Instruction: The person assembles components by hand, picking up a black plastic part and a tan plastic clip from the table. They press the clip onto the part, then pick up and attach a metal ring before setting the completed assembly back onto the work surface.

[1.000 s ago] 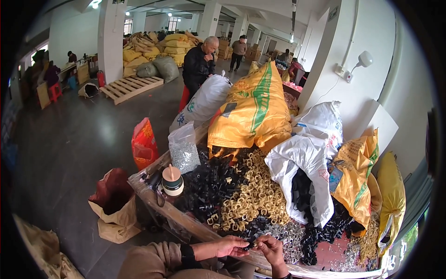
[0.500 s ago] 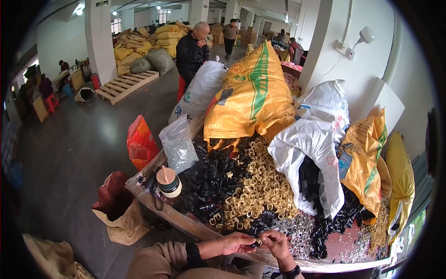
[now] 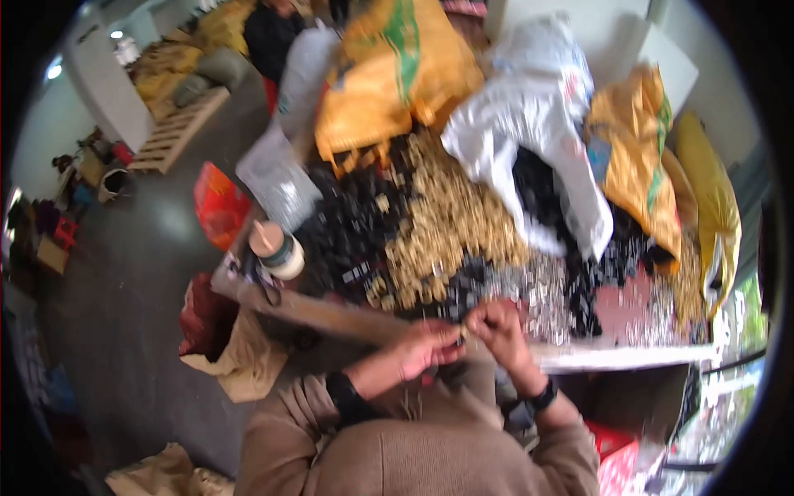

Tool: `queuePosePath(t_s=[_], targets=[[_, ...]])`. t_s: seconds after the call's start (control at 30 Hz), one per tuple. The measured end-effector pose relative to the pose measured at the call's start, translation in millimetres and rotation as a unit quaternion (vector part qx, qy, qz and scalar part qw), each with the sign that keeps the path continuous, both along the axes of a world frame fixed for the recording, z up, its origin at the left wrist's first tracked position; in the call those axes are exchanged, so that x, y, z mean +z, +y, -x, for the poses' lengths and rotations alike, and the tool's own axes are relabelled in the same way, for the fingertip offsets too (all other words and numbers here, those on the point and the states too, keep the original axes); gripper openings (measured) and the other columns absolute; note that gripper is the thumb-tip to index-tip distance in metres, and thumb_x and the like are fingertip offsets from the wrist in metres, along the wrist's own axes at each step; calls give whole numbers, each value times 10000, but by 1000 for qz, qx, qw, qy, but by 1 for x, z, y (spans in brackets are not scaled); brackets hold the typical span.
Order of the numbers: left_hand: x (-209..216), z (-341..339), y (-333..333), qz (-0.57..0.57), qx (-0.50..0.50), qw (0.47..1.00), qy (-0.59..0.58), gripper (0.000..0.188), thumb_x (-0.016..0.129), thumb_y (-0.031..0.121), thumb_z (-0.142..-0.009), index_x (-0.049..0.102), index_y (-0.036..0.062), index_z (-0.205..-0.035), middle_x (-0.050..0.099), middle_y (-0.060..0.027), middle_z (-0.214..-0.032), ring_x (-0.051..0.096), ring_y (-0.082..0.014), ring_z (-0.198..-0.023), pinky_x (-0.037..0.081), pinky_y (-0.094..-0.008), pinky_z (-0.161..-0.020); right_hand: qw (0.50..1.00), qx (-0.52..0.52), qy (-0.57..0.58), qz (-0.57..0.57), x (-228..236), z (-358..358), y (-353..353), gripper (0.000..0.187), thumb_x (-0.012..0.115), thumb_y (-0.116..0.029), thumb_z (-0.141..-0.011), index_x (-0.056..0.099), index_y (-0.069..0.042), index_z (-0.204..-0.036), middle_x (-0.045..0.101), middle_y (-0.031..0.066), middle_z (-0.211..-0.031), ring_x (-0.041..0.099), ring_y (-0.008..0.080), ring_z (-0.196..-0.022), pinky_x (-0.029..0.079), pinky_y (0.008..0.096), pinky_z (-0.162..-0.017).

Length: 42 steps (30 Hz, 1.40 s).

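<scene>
My left hand (image 3: 423, 347) and my right hand (image 3: 499, 331) meet in front of the table's near edge. Fingertips of both are pinched together on a small buckle (image 3: 463, 330); a bit of gold colour shows, while blur and the fingers hide its details. Just beyond lies a heap of gold buckles (image 3: 451, 223), with black plastic pieces (image 3: 347, 240) on its left. Silver buckles (image 3: 542, 298) spread out past my right hand.
Big yellow sack (image 3: 397, 74) and white sack (image 3: 529, 99) stand behind the heaps. A lidded cup (image 3: 281, 252) and a clear bag (image 3: 281, 186) are at the left edge. An open paper sack (image 3: 240, 355) stands on the floor.
The view has tipped downward, so the table and sacks sit higher in the picture and more of my arms shows. Both hands still pinch the small buckle between them.
</scene>
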<state>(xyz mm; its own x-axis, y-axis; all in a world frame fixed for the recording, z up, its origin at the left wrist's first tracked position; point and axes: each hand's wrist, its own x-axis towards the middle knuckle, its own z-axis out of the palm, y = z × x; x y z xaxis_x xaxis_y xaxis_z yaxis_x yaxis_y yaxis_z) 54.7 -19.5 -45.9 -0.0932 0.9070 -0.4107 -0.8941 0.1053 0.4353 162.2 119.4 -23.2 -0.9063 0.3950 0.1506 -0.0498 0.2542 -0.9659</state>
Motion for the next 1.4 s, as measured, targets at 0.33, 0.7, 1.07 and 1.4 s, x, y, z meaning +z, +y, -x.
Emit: queuePosePath(t_s=[0.33, 0.7, 1.07, 1.4], targets=[[-15, 12, 5, 35, -38, 999, 15, 229, 561, 243, -808, 555, 47, -926, 606, -102, -858, 607, -192, -768, 503, -261, -660, 972, 1, -17, 234, -22, 9, 2, 167, 606, -95, -782, 477, -49, -879, 471, -40, -761, 438, 34, -690, 376, 173, -616], [-26, 28, 14, 57, -49, 996, 50, 253, 511, 202, -826, 545, -1, -973, 608, -104, -844, 604, -161, -737, 498, -233, -625, 991, -34, -117, 60, -50, 3, 33, 168, 610, -105, -772, 483, -28, -851, 484, -4, -710, 480, 55, -596, 392, 212, -491], [-21, 23, 5, 36, 4, 995, 91, 264, 512, 206, -821, 541, -8, -973, 607, -103, -841, 597, -146, -707, 495, -224, -621, 933, -63, -68, -348, -45, 31, 47, 191, 604, -89, -714, 550, -44, -892, 516, 89, -759, 542, 254, -629, 440, 336, -531], [-14, 20, -11, 31, 52, 996, 72, 174, 514, 161, -824, 550, 16, -914, 604, -119, -848, 601, -169, -726, 507, -261, -635, 877, -82, -119, -458, -74, 59, 54, 94, 519, -174, -741, 463, -106, -775, 487, 95, -774, 564, 280, -614, 443, 390, -503]])
